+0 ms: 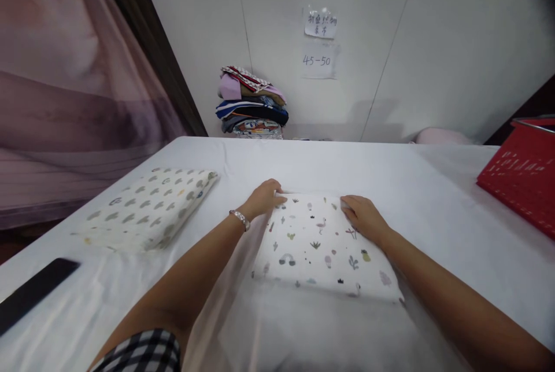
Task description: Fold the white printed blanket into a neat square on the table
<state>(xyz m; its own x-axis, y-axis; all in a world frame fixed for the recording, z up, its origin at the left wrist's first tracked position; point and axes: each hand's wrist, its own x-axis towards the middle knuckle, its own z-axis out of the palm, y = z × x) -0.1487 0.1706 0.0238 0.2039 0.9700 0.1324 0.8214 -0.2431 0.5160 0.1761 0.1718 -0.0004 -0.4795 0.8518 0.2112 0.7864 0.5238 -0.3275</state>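
On the white-covered table (433, 198), middle: folded white cloth printed with small flamingos, cacti and rainbows (323, 247), lying flat. Left hand (263, 197) and right hand (363, 217) pressed flat on its far corners, fingers loose, nothing pinched, seemingly to keep the fold flat. Fingertips partly hidden. Beside: folded white cloth with grey cloud print (150, 207). Red basket (522, 178) cut off at the right edge.

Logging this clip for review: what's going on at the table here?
A person has both hands on a folded white cloth with small prints on a white-covered table. The left hand rests at its far left corner, the right hand at its far right corner. A second folded cloth lies to the left, a red basket to the right.
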